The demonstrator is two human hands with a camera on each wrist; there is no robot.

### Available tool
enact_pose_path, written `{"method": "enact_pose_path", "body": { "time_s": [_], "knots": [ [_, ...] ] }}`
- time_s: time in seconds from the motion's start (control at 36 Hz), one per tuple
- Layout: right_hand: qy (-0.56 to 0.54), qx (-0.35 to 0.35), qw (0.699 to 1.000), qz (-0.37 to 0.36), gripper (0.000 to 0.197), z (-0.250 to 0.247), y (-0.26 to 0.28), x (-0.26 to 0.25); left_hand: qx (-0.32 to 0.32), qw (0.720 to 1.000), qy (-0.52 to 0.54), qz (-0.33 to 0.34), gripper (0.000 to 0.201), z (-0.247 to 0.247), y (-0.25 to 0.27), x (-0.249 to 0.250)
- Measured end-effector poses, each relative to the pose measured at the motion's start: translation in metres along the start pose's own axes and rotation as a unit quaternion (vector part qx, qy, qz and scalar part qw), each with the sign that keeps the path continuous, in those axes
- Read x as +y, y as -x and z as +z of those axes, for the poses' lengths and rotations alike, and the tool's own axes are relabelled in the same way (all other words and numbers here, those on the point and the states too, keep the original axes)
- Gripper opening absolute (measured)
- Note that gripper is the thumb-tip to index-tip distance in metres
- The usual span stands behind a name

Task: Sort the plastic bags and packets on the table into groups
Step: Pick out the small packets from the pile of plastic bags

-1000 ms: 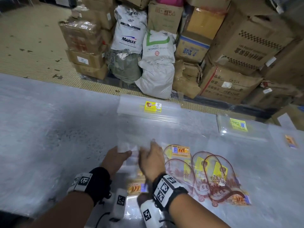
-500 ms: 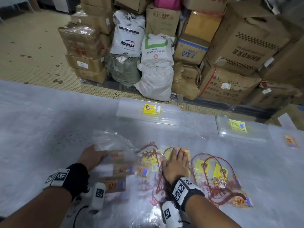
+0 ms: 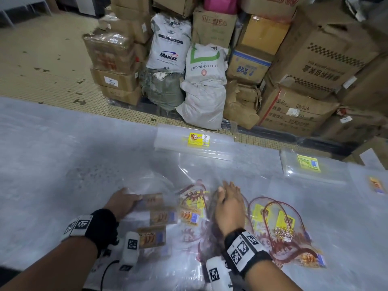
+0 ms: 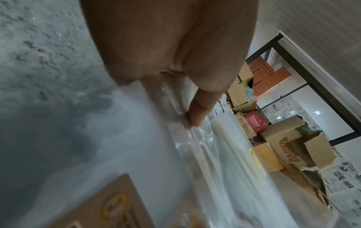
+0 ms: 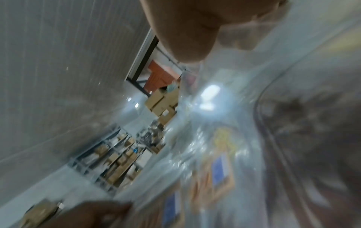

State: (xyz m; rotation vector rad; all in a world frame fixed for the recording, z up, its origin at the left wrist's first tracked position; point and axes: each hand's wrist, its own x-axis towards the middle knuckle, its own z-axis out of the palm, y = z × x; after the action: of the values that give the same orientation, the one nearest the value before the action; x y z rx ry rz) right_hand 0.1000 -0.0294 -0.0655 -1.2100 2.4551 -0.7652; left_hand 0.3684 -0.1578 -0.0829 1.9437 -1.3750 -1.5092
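Clear plastic bags with brown labels (image 3: 158, 217) lie on the grey table (image 3: 42, 164) under the left hand (image 3: 123, 201), whose fingers (image 4: 201, 111) press flat on the film; the right hand (image 3: 228, 206) rests spread, palm down, on the red-printed bags (image 3: 279, 223) just beside them

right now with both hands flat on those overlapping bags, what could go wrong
1. The left hand rests on the clear bags with brown labels, which overlap the red-printed bags under the right hand; sliding one pile may drag the other along.
2. The film looks slick and glossy, so a flat palm without a real grip may slip or pull off only the top bag.
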Motion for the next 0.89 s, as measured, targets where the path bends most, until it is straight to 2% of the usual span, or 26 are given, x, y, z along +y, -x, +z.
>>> {"method": "enact_pose_path", "body": {
  "time_s": [0.08, 0.14, 0.19, 0.36, 0.44, 0.53, 0.61, 0.67, 0.69, 0.75, 0.78, 0.83, 0.89],
  "knots": [
    [-0.053, 0.050, 0.996, 0.057, 0.046, -0.011, -0.011, 0.005, 0.000, 1.000, -0.019, 0.018, 0.018, -0.001, 0.002, 0.001],
    [-0.106, 0.074, 0.988, 0.088, 0.046, -0.018, -0.019, 0.008, -0.011, 1.000, 0.014, 0.009, 0.017, -0.001, 0.001, -0.001],
    [-0.134, 0.077, 0.984, 0.085, 0.047, -0.023, -0.024, 0.006, -0.018, 0.999, 0.038, 0.001, 0.018, -0.002, 0.002, 0.000],
    [-0.147, 0.014, 0.988, -0.035, 0.045, -0.022, -0.010, -0.035, -0.024, 0.998, 0.056, -0.006, 0.011, 0.000, 0.005, 0.005],
    [-0.146, -0.031, 0.985, -0.082, 0.042, 0.000, 0.003, -0.058, -0.013, 0.997, 0.074, -0.019, 0.019, 0.005, 0.002, 0.005],
    [-0.099, -0.070, 0.983, -0.138, 0.043, 0.027, 0.018, -0.080, -0.015, 0.995, 0.101, -0.019, 0.014, 0.010, 0.006, 0.005],
    [-0.062, -0.131, 0.974, -0.173, 0.047, 0.056, 0.032, -0.098, -0.024, 0.986, 0.162, -0.028, 0.032, 0.011, 0.006, 0.000],
    [-0.044, -0.163, 0.968, -0.184, 0.051, 0.073, 0.040, -0.105, -0.049, 0.969, 0.238, -0.046, 0.056, 0.013, 0.000, -0.007],
    [-0.037, -0.177, 0.966, -0.187, 0.059, 0.079, 0.045, -0.108, -0.050, 0.964, 0.256, -0.048, 0.062, 0.013, 0.002, -0.006],
    [-0.036, -0.212, 0.957, -0.193, 0.075, 0.090, 0.052, -0.113, -0.059, 0.966, 0.251, -0.024, 0.055, 0.012, 0.020, 0.002],
    [-0.053, -0.224, 0.954, -0.192, 0.076, 0.094, 0.055, -0.116, -0.049, 0.972, 0.228, 0.002, 0.051, 0.013, 0.025, 0.004],
    [-0.103, -0.236, 0.951, -0.173, 0.062, 0.095, 0.059, -0.121, -0.032, 0.979, 0.196, 0.044, 0.022, 0.011, 0.027, -0.003],
    [-0.121, -0.229, 0.952, -0.161, 0.045, 0.091, 0.053, -0.120, -0.020, 0.981, 0.188, 0.042, 0.007, 0.001, 0.016, -0.017]
  ]
}}
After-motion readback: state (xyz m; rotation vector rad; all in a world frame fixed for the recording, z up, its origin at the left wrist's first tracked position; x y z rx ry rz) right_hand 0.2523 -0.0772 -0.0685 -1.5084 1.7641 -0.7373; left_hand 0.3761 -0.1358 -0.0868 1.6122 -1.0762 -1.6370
